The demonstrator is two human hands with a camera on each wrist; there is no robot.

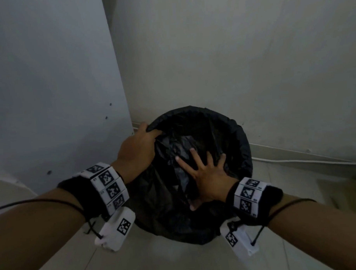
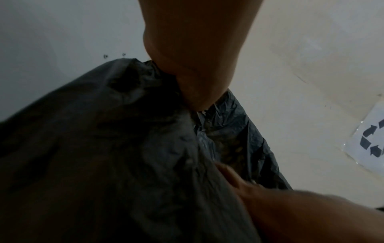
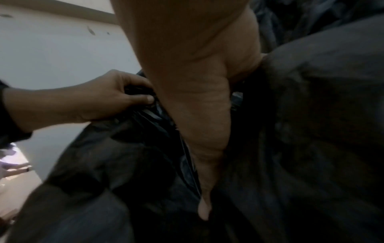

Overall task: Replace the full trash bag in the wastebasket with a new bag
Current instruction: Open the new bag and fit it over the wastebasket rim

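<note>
A round wastebasket (image 1: 243, 144) stands on the floor in a corner, lined with a black trash bag (image 1: 193, 124) folded over its rim. My left hand (image 1: 139, 145) grips the bag's edge at the rim's left side, fingers curled over the plastic (image 2: 145, 74). My right hand (image 1: 202, 170) lies flat with fingers spread on the crumpled black plastic inside the basket, pressing it down. In the right wrist view my left hand (image 3: 116, 97) pinches gathered bag folds (image 3: 145, 115) beside my right palm (image 3: 197, 82). The basket's inside below the plastic is hidden.
A pale wall (image 1: 230, 52) stands behind the basket and a grey panel (image 1: 50, 78) to its left. A white cable (image 1: 295, 161) runs along the skirting at the right. Tiled floor (image 1: 157, 260) lies in front. A recycling-symbol sheet (image 2: 369, 139) shows at right.
</note>
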